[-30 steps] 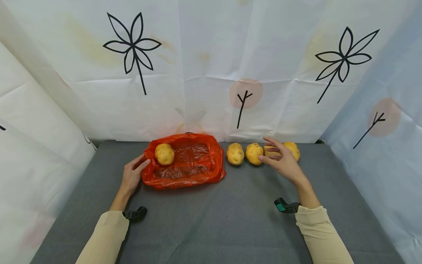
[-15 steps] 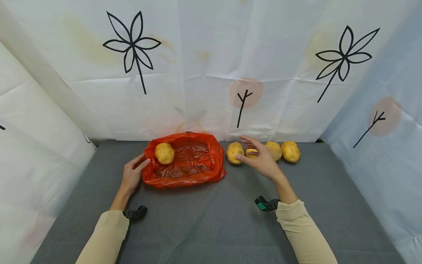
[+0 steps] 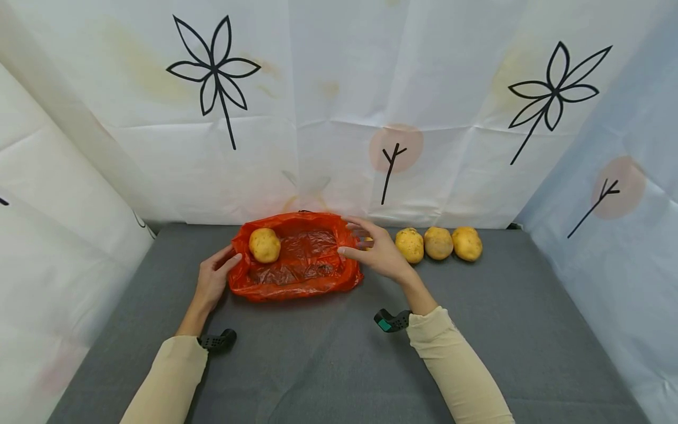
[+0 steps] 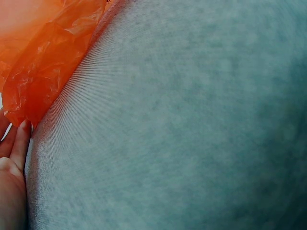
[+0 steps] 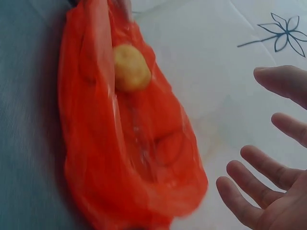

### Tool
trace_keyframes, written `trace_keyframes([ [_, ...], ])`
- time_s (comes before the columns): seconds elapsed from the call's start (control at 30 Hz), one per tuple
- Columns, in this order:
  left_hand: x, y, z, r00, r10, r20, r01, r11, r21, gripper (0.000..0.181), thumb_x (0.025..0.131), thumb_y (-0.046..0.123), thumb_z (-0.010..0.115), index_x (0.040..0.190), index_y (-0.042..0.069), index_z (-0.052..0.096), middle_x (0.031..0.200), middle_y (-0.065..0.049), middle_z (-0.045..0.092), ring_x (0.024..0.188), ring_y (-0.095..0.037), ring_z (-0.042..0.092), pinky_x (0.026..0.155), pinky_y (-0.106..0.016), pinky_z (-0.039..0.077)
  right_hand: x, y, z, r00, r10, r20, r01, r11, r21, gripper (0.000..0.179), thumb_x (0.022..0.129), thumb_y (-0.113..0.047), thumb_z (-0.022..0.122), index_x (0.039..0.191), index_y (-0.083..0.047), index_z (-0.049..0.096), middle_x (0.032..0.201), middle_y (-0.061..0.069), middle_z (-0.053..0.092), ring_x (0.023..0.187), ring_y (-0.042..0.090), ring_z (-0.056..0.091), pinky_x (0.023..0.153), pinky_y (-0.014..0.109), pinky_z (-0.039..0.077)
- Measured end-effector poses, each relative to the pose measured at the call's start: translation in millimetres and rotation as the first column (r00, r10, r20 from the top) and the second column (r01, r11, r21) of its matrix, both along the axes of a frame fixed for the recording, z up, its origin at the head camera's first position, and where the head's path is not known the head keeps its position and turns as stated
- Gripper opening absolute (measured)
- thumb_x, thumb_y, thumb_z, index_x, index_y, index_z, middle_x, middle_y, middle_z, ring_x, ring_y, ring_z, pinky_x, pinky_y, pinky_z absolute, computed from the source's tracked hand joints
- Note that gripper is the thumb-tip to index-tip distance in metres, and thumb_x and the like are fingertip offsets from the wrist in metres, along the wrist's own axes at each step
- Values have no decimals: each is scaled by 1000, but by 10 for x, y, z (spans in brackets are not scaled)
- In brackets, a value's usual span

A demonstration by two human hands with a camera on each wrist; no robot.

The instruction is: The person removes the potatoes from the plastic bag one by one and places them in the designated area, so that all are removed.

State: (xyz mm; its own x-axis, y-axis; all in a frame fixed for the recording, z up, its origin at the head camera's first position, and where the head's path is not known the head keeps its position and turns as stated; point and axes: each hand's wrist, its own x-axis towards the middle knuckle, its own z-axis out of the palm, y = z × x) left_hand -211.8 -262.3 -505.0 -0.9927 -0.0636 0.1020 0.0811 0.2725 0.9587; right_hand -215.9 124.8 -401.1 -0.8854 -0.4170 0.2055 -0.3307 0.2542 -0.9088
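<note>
An orange-red plastic bag (image 3: 296, 290) lies with its mouth spread wide on the grey cloth. One yellow potato (image 3: 264, 245) sits inside at its left end. My left hand (image 3: 213, 282) holds the bag's left rim, and in the left wrist view its fingertips meet the bag's edge. My right hand (image 3: 385, 253) hovers by the bag's right end, fingers spread and holding nothing; the right wrist view shows these fingers (image 5: 261, 163) apart from the bag. Behind that hand a potato (image 3: 369, 240) is mostly hidden.
To the right stand three potatoes in a row: one nearest the hand (image 3: 409, 245), a middle potato (image 3: 438, 243) and an outer potato (image 3: 467, 244). A white patterned curtain (image 3: 318, 147) rises behind the grey cloth-covered table (image 3: 328, 365) and along both sides.
My right hand has swept left, from over the right-hand potatoes past the row to the bag's right end. My left hand, the bag and the potatoes have stayed put.
</note>
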Motion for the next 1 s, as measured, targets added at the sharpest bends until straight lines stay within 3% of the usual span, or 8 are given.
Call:
trace_keyframes([
  [0.23,0,3,9,1000,-1,1,1,1000,-13,59,104,34,59,152,3,45,153,-17,46,139,-31,42,97,-8,38,-143,-317,1,998,49,31,-48,999,-16,63,94,-17,74,152,-17,49,143,13,52,127,31,53,102,50,48],
  [0.57,-14,2,-10,1000,6,-6,-6,999,-35,60,103,35,60,151,2,46,152,-16,48,138,-31,43,99,-11,38,-330,-731,-120,987,84,140,-76,995,-62,63,94,-22,75,151,-16,49,144,17,51,128,40,52,101,48,49],
  [0.8,-13,-5,-14,1000,12,-8,-13,1000,-27,58,103,33,61,151,3,48,151,-17,49,137,-30,45,97,-9,38,-429,-1028,-287,966,97,241,-89,995,-47,66,95,-25,74,153,-13,46,149,22,46,134,41,46,105,51,45],
  [1.0,-14,-7,-10,1000,16,-4,-16,999,-36,58,103,34,61,151,4,48,151,-16,49,138,-30,44,98,-11,38,-505,-1212,-410,938,65,340,-41,996,-77,64,94,-24,75,152,-16,48,146,22,48,123,33,53,100,53,48],
])
